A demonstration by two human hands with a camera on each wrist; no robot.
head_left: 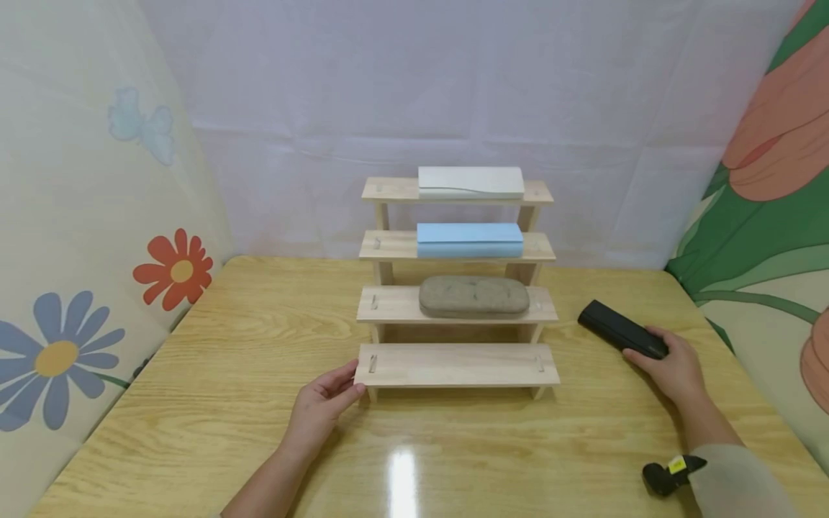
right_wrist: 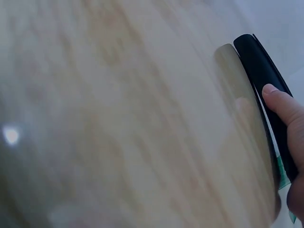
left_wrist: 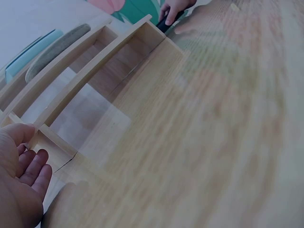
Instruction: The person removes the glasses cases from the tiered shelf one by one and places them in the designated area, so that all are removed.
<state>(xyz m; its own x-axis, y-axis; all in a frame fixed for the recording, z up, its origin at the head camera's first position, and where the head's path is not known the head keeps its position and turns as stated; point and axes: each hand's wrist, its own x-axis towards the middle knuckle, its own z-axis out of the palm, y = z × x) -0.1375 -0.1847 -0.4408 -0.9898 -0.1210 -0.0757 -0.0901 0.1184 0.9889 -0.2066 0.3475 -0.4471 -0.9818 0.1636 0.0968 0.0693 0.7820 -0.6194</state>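
Note:
A stepped wooden display rack stands on the table. My left hand pinches the left end of its lowest step, the thumb at the front corner; in the left wrist view the other fingers of that hand are loosely bent. To the rack's right, my right hand grips the near end of a black glasses case. The right wrist view shows the thumb along the black case, which lies low over the glossy tabletop. A white glasses case sits on the top step, a light blue one below it, and a grey-brown rounded one on the third.
The wood-grain table reflects light near its front. A white cloth hangs behind the rack. Flower-printed panels flank both sides. A small black device with a yellow label is at my right sleeve.

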